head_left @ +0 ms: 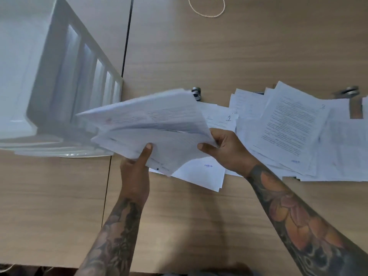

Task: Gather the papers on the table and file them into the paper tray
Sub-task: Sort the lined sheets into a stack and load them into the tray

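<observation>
A thick bundle of white printed papers (151,124) is lifted off the wooden table (219,56), tilted with its far corner toward the white paper tray (59,62) at the left. My left hand (137,172) grips the bundle's near edge, thumb on top. My right hand (227,150) holds its right edge, thumb over the sheets. More loose papers (288,128) lie spread on the table at the right, and a few sheets (201,172) lie under the bundle.
A loop of thin beaded cord (207,8) lies at the far middle of the table. Two metal fittings (196,92) (348,91) sit behind the papers. A dark seam (127,36) divides the tabletops beside the tray.
</observation>
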